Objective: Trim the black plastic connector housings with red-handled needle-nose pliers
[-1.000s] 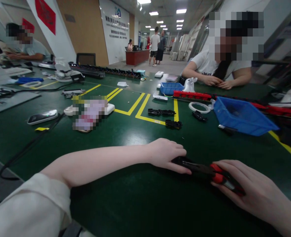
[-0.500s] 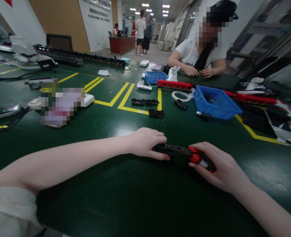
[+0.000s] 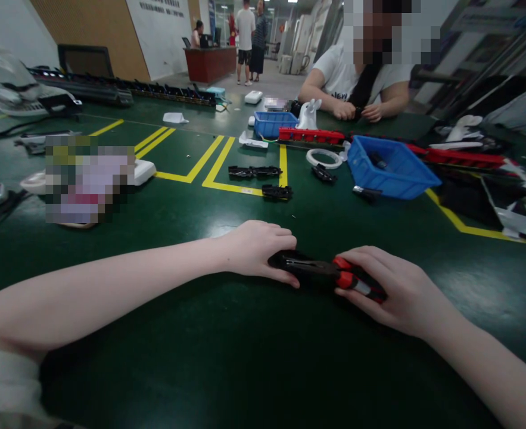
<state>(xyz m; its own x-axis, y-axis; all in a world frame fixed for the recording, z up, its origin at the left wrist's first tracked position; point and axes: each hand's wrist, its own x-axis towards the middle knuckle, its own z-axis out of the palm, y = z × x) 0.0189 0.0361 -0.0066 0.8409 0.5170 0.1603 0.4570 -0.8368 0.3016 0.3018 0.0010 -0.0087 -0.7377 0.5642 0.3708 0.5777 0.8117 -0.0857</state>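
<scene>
My left hand lies knuckles-up on the green table, its fingers curled over the left end of a black plastic part. My right hand grips the part's right end, where a red piece shows between the fingers. The part rests flat on the table between both hands. Its underside and both ends are hidden by my fingers.
Loose black parts lie by yellow floor-style lines. A blue bin stands right of centre, a smaller blue bin behind. A red strip and white ring lie near a seated person's hands.
The view has tilted down and shifted right, so the table's objects slid left and up. Both hands stayed on the black and red part, my right hand closing further over its end.
</scene>
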